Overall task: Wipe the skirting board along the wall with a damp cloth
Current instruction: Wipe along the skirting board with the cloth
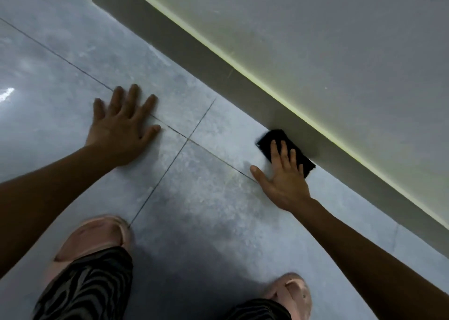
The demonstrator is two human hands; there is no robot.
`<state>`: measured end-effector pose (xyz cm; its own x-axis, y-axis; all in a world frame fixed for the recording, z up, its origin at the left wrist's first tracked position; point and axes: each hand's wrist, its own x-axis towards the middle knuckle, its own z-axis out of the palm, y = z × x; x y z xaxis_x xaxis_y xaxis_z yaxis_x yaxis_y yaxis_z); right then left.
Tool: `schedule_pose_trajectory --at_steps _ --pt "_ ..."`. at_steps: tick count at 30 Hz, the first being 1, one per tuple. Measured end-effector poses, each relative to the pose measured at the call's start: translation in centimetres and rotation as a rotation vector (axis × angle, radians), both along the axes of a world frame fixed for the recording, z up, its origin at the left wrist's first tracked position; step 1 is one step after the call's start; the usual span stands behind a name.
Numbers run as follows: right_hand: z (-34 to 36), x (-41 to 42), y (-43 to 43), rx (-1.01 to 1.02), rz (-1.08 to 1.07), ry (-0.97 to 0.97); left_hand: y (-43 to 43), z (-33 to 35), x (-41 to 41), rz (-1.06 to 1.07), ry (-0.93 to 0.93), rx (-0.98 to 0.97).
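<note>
Head view: right hand (283,174) presses black cloth (284,147) flat-fingered against skirting board (218,59); left hand (121,130) splayed on floor (206,198).

Light: dim, cool | Glow: yellow-green strip (243,73) above the right hand's fingertips (283,147) | Glare: white glint (6,93) far left of the left hand's fingers (133,96) | Blur: soft throughout | Edges: lines bowed

Grey tiled floor (206,210), mottled, with thin dark grout lines (167,166) crossing between the two hands. Glare patch (6,93) far out beyond the left hand. Pink slipper (92,237) just below the left forearm, another pink slipper (291,293) under the right forearm. Striped dark trouser legs (87,288) over both.
</note>
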<state>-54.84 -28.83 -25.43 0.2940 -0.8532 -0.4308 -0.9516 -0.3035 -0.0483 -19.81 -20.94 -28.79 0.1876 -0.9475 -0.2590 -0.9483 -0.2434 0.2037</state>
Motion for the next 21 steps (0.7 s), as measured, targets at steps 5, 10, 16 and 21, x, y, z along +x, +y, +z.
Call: schedule_pose_trajectory --at_steps 5,10,16,21 --pt "0.1 7.6 -2.3 0.086 0.174 -0.035 0.1 0.2 -0.1 0.018 -0.005 -0.017" --pt "-0.3 14.8 -3.7 0.136 0.212 -0.076 0.3 0.2 0.1 0.146 0.007 -0.06" --pt "-0.6 10.1 -1.2 -0.035 0.15 -0.076 0.4 -0.2 3.2 0.204 0.009 -0.069" --pt "-0.1 8.2 -0.3 -0.029 0.058 -0.005 1.3 -0.2 5.1 0.133 -0.008 -0.02"
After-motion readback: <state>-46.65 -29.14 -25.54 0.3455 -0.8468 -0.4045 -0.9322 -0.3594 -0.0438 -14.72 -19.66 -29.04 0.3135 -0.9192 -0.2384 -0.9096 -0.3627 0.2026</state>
